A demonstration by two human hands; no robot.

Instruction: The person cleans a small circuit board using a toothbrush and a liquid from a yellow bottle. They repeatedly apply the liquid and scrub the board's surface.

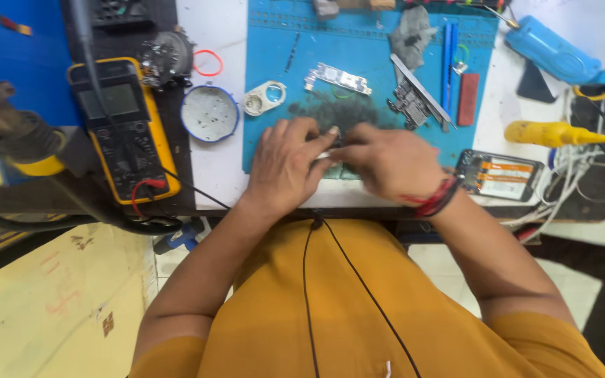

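Note:
My left hand [285,164] and my right hand [390,161] meet at the near edge of a blue work mat [365,49]. Their fingertips pinch a small pale part [325,152] between them; most of it is hidden, so I cannot tell what it is. A red thread band circles my right wrist. Just beyond my fingers lies a silver circuit board [337,77], and to its right a dark metal phone frame piece [411,105].
A yellow multimeter [124,129] with red and black leads lies at the left. A round white tin lid [209,113] and white ring part [264,98] sit beside the mat. A phone body [498,175], yellow-nozzled bottle [551,133] and tangled white cables [582,175] crowd the right.

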